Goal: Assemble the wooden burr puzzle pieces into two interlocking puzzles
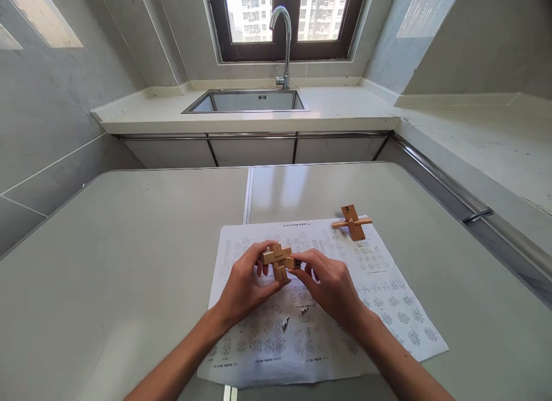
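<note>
Between my two hands, above the paper, is a small wooden interlocking puzzle point(278, 262) made of crossed blocks. My left hand point(249, 277) grips its left and lower sides, thumb underneath and fingers behind. The fingertips of my right hand point(330, 277) pinch the block that sticks out on the right. Below lies a printed instruction sheet point(263, 315) with rows of puzzle diagrams and two torn spots near its middle. On the sheet's upper right edge rests another wooden piece point(354, 223), a flat marked slat crossed by a thin stick.
The sheet lies on a grey-white table point(129, 263) with a seam down its middle. Beyond it are a white counter point(336, 105), a steel sink point(254, 102) and a tall faucet point(287, 45) under a window. A metal rail point(448, 182) runs along the right counter.
</note>
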Demonstrator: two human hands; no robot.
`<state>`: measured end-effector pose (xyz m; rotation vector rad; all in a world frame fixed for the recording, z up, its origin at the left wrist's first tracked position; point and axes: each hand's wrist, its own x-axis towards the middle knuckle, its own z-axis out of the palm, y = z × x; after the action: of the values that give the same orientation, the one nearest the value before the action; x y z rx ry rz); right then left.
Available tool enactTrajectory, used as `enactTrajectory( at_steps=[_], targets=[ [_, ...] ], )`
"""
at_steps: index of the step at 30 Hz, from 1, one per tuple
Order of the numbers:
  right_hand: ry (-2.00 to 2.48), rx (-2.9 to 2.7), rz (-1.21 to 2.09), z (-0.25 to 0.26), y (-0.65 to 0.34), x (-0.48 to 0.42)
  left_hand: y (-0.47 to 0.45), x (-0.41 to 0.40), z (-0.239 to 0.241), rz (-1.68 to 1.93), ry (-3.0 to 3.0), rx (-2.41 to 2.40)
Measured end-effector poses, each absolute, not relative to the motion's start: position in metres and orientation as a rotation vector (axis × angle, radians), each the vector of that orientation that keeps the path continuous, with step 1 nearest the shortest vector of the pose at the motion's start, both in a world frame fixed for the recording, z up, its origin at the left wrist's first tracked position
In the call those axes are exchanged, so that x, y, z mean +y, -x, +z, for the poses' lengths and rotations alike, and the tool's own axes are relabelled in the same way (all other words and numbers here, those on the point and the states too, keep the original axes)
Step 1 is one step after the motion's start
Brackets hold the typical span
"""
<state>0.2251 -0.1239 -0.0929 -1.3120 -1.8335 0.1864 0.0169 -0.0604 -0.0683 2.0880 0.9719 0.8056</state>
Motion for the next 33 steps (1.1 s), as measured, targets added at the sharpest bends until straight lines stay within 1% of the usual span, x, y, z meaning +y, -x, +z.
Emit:
enactTrajectory(
  at_steps=[4, 10, 17, 21, 29, 33],
  targets=[
    [1.307, -1.836, 0.182, -0.092, -0.225, -0.124, -0.016, -0.060, -0.068, 0.788, -2.099, 0.937],
    [1.258, -1.838, 0.318, -0.092, -0.226, -0.126, -0.016, -0.060, -0.068, 0.727, -2.138, 0.884],
    [1.191, -1.811, 0.346, -0.090, -0.226, -0.127, -0.016, -0.060, -0.068, 0.714, -2.091, 0.841],
    [1.199, -1.755, 0.421, -0.087, -0.224, -0.128, -0.016, -0.060, -0.069, 0.682, -2.053, 0.842],
    [1.173, -1.709, 0.494, -0.081, -0.218, -0.130, -0.017, -0.064, -0.066, 0.703, -2.038, 0.839],
    [1.254, -1.603, 0.540, -0.081, -0.218, -0.130, -0.017, -0.064, -0.062, 0.747, -2.001, 0.875]
  ],
)
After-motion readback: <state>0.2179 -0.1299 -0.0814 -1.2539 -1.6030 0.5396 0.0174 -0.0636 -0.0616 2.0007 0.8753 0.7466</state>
